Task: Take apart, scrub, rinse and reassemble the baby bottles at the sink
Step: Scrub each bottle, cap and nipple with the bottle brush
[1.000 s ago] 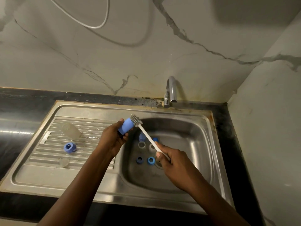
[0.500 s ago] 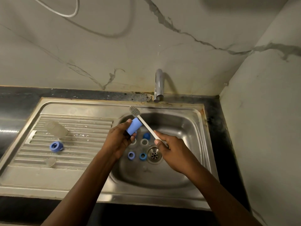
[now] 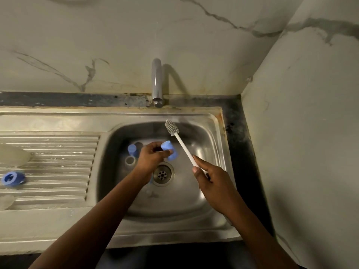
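My left hand (image 3: 150, 159) grips a blue bottle cap (image 3: 169, 151) low over the sink basin (image 3: 204, 148), just above the drain (image 3: 162, 174). My right hand (image 3: 211, 179) holds the white handle of a bottle brush (image 3: 181, 145); its grey bristle head points up toward the tap and stands apart from the cap. In the basin lie another blue cap (image 3: 132, 149) and a clear ring (image 3: 130, 160); my left hand hides other parts. On the drainboard at the left lie a clear bottle (image 3: 13, 155) on its side and a blue collar ring (image 3: 12, 178).
The chrome tap (image 3: 157, 82) stands behind the basin, and no water runs from it. A ribbed steel drainboard (image 3: 58, 167) stretches to the left, with a clear teat (image 3: 5, 200) near its front. A marble wall closes in the right side. Dark counter borders the sink.
The brush has pulled away from the cap to the right. My left hand has lowered the cap into the basin, over the drain. The camera has turned right and down.
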`<control>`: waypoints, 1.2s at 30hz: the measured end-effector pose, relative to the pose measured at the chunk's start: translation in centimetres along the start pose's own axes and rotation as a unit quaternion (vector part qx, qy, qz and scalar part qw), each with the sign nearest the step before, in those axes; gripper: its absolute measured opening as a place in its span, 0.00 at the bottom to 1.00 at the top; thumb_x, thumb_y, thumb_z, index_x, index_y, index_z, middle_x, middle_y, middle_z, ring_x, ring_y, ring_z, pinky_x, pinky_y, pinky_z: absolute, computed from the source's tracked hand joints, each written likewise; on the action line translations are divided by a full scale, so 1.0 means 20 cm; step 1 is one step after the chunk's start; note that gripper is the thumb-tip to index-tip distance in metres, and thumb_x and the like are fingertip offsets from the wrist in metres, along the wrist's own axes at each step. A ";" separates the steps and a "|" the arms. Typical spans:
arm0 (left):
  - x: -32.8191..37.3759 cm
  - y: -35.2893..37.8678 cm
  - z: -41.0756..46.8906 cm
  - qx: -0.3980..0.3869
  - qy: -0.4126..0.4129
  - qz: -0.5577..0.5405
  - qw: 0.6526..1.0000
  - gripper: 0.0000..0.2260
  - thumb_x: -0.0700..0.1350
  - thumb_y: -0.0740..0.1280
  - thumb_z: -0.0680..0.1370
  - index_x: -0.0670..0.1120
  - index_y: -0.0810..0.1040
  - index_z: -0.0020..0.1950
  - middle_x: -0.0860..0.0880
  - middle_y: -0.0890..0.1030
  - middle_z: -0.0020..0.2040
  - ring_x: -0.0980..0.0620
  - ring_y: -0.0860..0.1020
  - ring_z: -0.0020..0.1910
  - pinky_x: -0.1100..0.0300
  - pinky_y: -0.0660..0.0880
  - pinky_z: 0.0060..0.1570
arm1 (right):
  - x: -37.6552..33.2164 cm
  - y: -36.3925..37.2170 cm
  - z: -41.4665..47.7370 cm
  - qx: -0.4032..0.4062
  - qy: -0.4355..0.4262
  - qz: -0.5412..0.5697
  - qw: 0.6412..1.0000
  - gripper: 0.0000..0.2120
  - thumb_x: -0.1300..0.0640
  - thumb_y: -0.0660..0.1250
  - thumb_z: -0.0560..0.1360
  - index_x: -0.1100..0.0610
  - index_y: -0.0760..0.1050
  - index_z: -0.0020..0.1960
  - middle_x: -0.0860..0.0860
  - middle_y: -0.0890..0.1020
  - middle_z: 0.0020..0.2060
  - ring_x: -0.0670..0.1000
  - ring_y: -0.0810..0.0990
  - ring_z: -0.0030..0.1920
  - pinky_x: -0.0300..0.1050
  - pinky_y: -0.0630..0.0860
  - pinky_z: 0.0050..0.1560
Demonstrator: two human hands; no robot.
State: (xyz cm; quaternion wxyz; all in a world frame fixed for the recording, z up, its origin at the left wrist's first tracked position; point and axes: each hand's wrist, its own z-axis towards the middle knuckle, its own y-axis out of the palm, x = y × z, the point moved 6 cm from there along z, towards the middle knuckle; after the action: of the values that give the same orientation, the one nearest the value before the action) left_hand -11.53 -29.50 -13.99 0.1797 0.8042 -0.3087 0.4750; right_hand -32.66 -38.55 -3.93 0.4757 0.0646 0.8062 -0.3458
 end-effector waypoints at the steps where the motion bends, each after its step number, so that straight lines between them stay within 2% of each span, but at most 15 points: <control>1: -0.03 0.04 0.04 0.006 0.015 0.058 0.998 0.14 0.39 0.79 0.75 0.43 0.83 0.59 0.45 0.88 0.50 0.46 0.86 0.50 0.54 0.83 0.49 | 0.02 -0.01 0.00 0.001 0.004 -0.005 1.000 0.21 0.46 0.61 0.87 0.39 0.69 0.79 0.30 0.80 0.34 0.39 0.81 0.37 0.31 0.73 0.39; 3: -0.10 0.14 0.12 0.003 0.032 0.149 0.988 0.15 0.40 0.80 0.74 0.46 0.82 0.58 0.51 0.86 0.50 0.51 0.85 0.48 0.56 0.81 0.49 | 0.07 -0.02 0.00 0.012 0.016 -0.007 1.000 0.21 0.45 0.61 0.87 0.39 0.69 0.80 0.33 0.84 0.45 0.38 0.83 0.42 0.29 0.76 0.43; 5: -0.16 0.22 0.19 -0.001 0.041 0.171 0.984 0.15 0.42 0.81 0.72 0.50 0.80 0.54 0.58 0.85 0.46 0.59 0.84 0.42 0.67 0.78 0.41 | 0.11 -0.03 0.01 0.022 0.024 -0.005 0.999 0.21 0.46 0.61 0.86 0.41 0.69 0.79 0.39 0.84 0.59 0.33 0.81 0.48 0.26 0.75 0.49; 7: -0.22 0.29 0.26 0.004 0.056 0.180 0.982 0.16 0.42 0.82 0.72 0.55 0.78 0.51 0.61 0.84 0.43 0.62 0.83 0.39 0.72 0.74 0.34 | 0.15 -0.03 0.02 0.029 0.032 -0.004 0.999 0.21 0.47 0.62 0.86 0.41 0.70 0.80 0.41 0.83 0.54 0.30 0.80 0.44 0.25 0.73 0.47; 9: -0.26 0.34 0.30 0.023 0.061 0.192 0.979 0.17 0.42 0.82 0.72 0.57 0.77 0.50 0.59 0.83 0.46 0.58 0.83 0.40 0.68 0.74 0.37 | 0.18 -0.03 0.02 0.035 0.039 0.001 0.999 0.22 0.46 0.62 0.86 0.41 0.70 0.80 0.42 0.83 0.53 0.31 0.78 0.42 0.25 0.73 0.46; 12: -0.33 0.38 0.36 0.051 0.055 0.209 0.975 0.16 0.41 0.80 0.73 0.56 0.77 0.52 0.57 0.83 0.49 0.51 0.84 0.46 0.61 0.76 0.41 | 0.21 -0.03 0.03 0.036 0.044 0.007 0.998 0.22 0.45 0.62 0.86 0.40 0.69 0.80 0.44 0.84 0.65 0.36 0.81 0.49 0.27 0.75 0.53; 15: -0.37 0.40 0.40 0.068 0.063 0.237 0.967 0.15 0.42 0.77 0.75 0.51 0.78 0.57 0.50 0.81 0.56 0.46 0.83 0.51 0.50 0.81 0.50 | 0.23 -0.03 0.03 0.042 0.047 0.004 0.998 0.22 0.45 0.62 0.86 0.41 0.69 0.80 0.44 0.83 0.67 0.42 0.83 0.59 0.35 0.79 0.62; 17: -0.40 0.41 0.42 0.072 0.055 0.243 0.966 0.14 0.42 0.75 0.77 0.51 0.77 0.59 0.49 0.79 0.60 0.44 0.82 0.53 0.43 0.81 0.56 | 0.24 -0.03 0.03 0.045 0.049 -0.004 0.998 0.22 0.45 0.62 0.86 0.42 0.69 0.80 0.44 0.83 0.67 0.42 0.82 0.61 0.36 0.78 0.65; 21: -0.40 0.41 0.43 0.071 0.058 0.241 0.966 0.13 0.43 0.73 0.78 0.50 0.77 0.62 0.48 0.79 0.61 0.43 0.81 0.54 0.40 0.81 0.57 | 0.26 0.01 0.04 0.041 0.056 -0.014 0.997 0.22 0.45 0.62 0.86 0.42 0.70 0.80 0.42 0.82 0.53 0.36 0.79 0.44 0.27 0.76 0.50; 22: -0.39 0.40 0.43 0.072 0.060 0.241 0.966 0.14 0.44 0.74 0.78 0.50 0.77 0.62 0.48 0.79 0.61 0.43 0.81 0.55 0.41 0.81 0.57 | 0.25 0.02 0.04 0.040 0.056 -0.012 0.998 0.22 0.45 0.62 0.86 0.41 0.70 0.80 0.41 0.82 0.52 0.36 0.79 0.42 0.27 0.75 0.49; 26: -0.31 0.34 0.34 0.077 0.071 0.221 0.970 0.21 0.46 0.78 0.77 0.49 0.77 0.68 0.49 0.79 0.64 0.46 0.81 0.59 0.46 0.82 0.58 | 0.20 0.06 0.02 0.033 0.042 -0.001 0.999 0.22 0.43 0.62 0.86 0.39 0.69 0.79 0.40 0.82 0.67 0.41 0.83 0.59 0.31 0.78 0.60; 28: -0.26 0.27 0.27 0.080 0.069 0.191 0.976 0.24 0.46 0.80 0.76 0.47 0.77 0.69 0.49 0.80 0.64 0.47 0.81 0.59 0.48 0.82 0.58 | 0.14 0.09 0.01 0.031 0.026 0.009 0.999 0.21 0.44 0.62 0.86 0.37 0.70 0.78 0.35 0.83 0.61 0.37 0.82 0.56 0.26 0.76 0.54; 31: -0.16 0.13 0.15 0.107 0.078 0.177 0.975 0.21 0.44 0.80 0.75 0.47 0.78 0.66 0.49 0.82 0.61 0.50 0.83 0.53 0.55 0.81 0.50 | 0.04 0.14 0.01 0.022 0.000 0.007 1.000 0.20 0.45 0.62 0.86 0.35 0.69 0.78 0.32 0.82 0.39 0.38 0.81 0.38 0.29 0.73 0.40; 33: -0.08 0.00 0.05 0.132 0.084 0.174 0.972 0.17 0.44 0.79 0.75 0.49 0.79 0.61 0.51 0.84 0.57 0.53 0.83 0.50 0.59 0.80 0.47 | -0.04 0.20 0.00 0.012 -0.016 0.005 1.000 0.21 0.45 0.61 0.86 0.36 0.68 0.79 0.34 0.80 0.34 0.41 0.78 0.32 0.31 0.72 0.35; 36: 0.01 -0.20 -0.11 0.154 0.103 0.142 0.972 0.13 0.45 0.79 0.75 0.52 0.80 0.57 0.54 0.84 0.52 0.56 0.84 0.48 0.56 0.84 0.49 | -0.14 0.29 -0.03 -0.016 -0.043 0.010 0.999 0.21 0.45 0.61 0.86 0.38 0.69 0.79 0.33 0.78 0.30 0.41 0.76 0.29 0.32 0.71 0.34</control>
State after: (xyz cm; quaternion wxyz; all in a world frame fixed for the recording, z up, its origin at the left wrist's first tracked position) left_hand -10.25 -25.33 -12.72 0.0149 0.7170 -0.3230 0.6175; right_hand -28.99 -33.14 -4.31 0.5146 0.0502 0.7898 -0.3300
